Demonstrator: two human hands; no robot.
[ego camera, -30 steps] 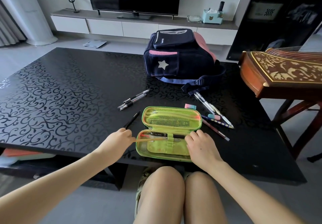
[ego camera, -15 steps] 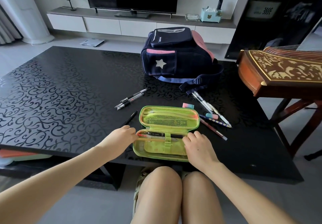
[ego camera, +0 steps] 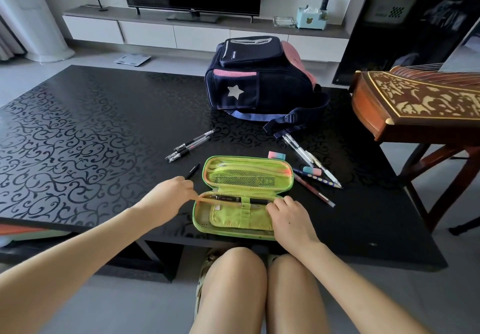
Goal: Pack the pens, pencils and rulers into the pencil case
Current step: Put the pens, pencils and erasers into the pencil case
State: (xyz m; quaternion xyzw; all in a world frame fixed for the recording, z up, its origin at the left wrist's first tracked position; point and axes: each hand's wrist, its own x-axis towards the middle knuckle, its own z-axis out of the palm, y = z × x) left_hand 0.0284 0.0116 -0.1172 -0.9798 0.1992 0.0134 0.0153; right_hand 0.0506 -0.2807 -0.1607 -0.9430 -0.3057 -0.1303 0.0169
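The left hand [ego camera: 168, 193] is pinching the orange pencil [ego camera: 220, 202] at its outer end, feeding the light, stiff shaft lengthwise into the soft pencil case [ego camera: 233, 227], which the right hand [ego camera: 288, 219] is pressing flat.

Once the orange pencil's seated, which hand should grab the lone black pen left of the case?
Left. The left hand is right beside the black pen; the right hand rests on the pencil case on its far side.

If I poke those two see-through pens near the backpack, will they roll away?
Probably a little. The clear pens look round and smooth, and the black table looks glossy. Their clips might stop them soon. They lie touching other pens, which could block them.
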